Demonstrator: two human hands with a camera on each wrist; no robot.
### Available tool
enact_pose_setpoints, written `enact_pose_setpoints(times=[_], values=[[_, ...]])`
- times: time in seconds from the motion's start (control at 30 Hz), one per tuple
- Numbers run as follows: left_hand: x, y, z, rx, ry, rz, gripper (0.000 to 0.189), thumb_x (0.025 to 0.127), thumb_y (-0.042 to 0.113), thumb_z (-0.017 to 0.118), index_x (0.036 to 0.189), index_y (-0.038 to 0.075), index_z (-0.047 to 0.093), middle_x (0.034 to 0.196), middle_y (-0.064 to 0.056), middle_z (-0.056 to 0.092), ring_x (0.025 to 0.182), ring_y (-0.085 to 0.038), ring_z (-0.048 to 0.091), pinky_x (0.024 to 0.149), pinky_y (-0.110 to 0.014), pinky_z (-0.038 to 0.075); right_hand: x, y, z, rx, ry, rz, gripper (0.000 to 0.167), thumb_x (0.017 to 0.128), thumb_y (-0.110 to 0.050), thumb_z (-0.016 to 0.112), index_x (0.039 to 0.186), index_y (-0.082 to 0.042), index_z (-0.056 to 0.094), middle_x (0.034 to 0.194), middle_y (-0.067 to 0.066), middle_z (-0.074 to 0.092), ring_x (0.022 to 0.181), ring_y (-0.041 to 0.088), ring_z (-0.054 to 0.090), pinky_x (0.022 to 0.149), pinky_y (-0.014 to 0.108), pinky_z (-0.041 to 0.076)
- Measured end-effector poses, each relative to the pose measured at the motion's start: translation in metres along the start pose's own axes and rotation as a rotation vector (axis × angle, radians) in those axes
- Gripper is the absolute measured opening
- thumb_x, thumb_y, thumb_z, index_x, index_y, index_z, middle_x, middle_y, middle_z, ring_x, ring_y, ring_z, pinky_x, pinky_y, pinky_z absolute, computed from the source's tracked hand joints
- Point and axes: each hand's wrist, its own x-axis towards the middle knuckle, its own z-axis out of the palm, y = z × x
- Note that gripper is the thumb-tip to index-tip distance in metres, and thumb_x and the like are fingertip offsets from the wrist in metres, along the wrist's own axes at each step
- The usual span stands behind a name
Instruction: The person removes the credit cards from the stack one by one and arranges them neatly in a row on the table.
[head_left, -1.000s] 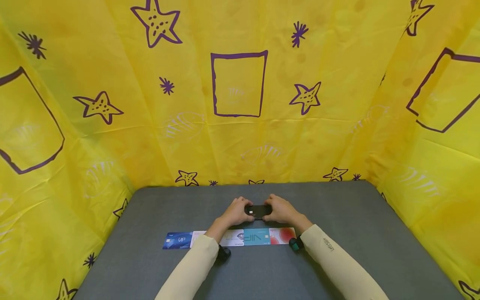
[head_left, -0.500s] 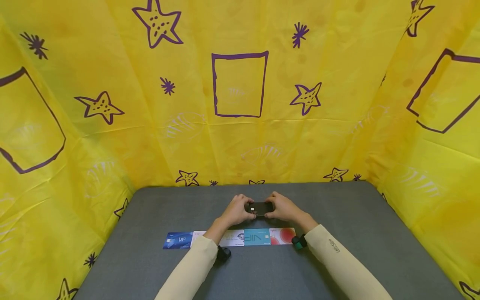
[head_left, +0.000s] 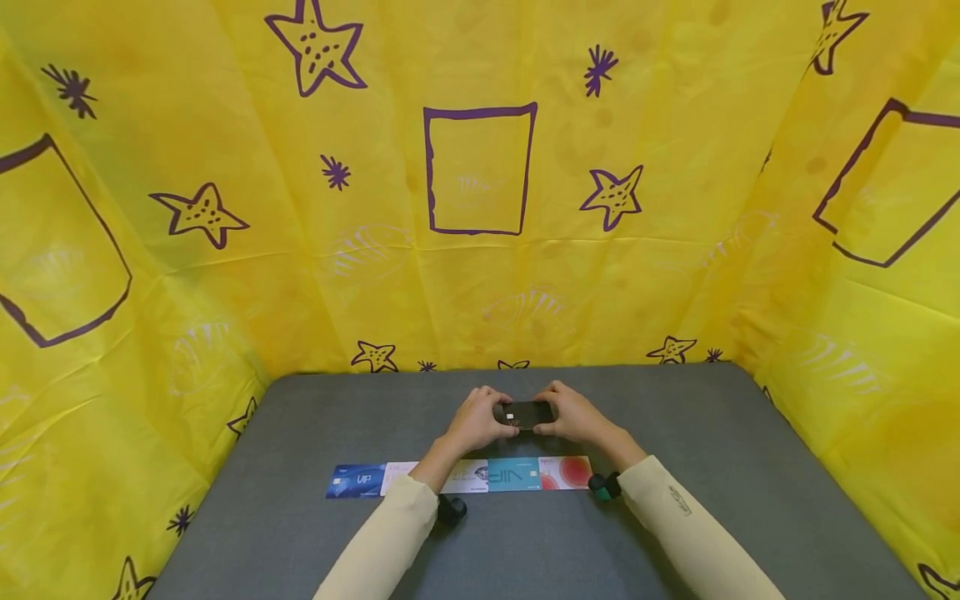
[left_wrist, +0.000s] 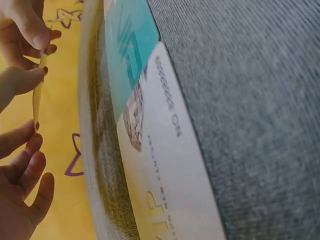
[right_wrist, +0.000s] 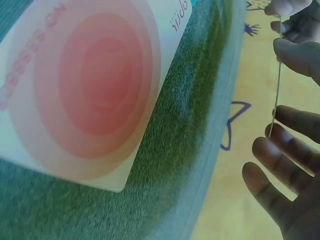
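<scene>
Both hands hold a black card (head_left: 531, 416) with a small pale chip mark and VIP lettering, raised above the table. My left hand (head_left: 478, 419) pinches its left end between thumb and fingers. At the right end, my right hand (head_left: 576, 418) grips it the same way. The left wrist view catches the card (left_wrist: 38, 97) nearly edge-on, and the right wrist view reduces it to a thin line (right_wrist: 277, 85). Nearer the body lies a row of cards: blue (head_left: 356, 481), pale pink (head_left: 396, 472), white (head_left: 468, 475), teal (head_left: 514, 474) and one with red circles (head_left: 565, 472).
The row lies flat on a grey cloth-covered table (head_left: 517, 550), partly hidden by my left forearm. A yellow curtain (head_left: 480, 292) with purple drawings stands behind and at both sides. A dark wrist device (head_left: 452, 509) sits under my left wrist, another (head_left: 603, 486) under the right.
Both hands have shifted slightly right and farther away, carrying the black card with them. The card row has stayed in place.
</scene>
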Motion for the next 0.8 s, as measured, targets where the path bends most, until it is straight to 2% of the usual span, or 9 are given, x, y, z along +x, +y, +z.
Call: enact_pose_setpoints(times=[0.3, 0.6, 0.8], values=[[-0.002, 0.011, 0.002, 0.009, 0.039, 0.006, 0.053, 0.072, 0.039, 0.083, 0.117, 0.014, 0.068, 0.113, -0.006, 0.061, 0.103, -0.021, 0.052, 0.086, -0.042, 0.047, -0.01, 0.006, -0.003, 0.017, 0.049, -0.01, 0.052, 0.076, -0.032, 0.083, 0.116, -0.003, 0.066, 0.107, 0.007, 0.055, 0.091, 0.02, 0.057, 0.083, 0.04, 0.05], [-0.006, 0.021, 0.005, 0.004, 0.031, 0.024, 0.053, 0.074, 0.041, 0.081, 0.118, 0.014, 0.068, 0.113, -0.005, 0.06, 0.1, -0.02, 0.051, 0.084, -0.041, 0.047, -0.021, 0.013, -0.006, 0.023, 0.083, -0.037, 0.053, 0.074, -0.033, 0.083, 0.114, -0.003, 0.067, 0.106, 0.007, 0.055, 0.088, 0.019, 0.056, 0.078, 0.038, 0.049], [-0.006, 0.026, 0.007, 0.038, 0.041, 0.033, 0.053, 0.073, 0.043, 0.081, 0.117, 0.015, 0.069, 0.11, -0.003, 0.061, 0.099, -0.019, 0.052, 0.084, -0.039, 0.047, -0.029, 0.013, -0.01, 0.033, 0.098, -0.008, 0.053, 0.073, -0.035, 0.084, 0.113, -0.005, 0.068, 0.105, 0.006, 0.056, 0.087, 0.02, 0.056, 0.077, 0.036, 0.05]])
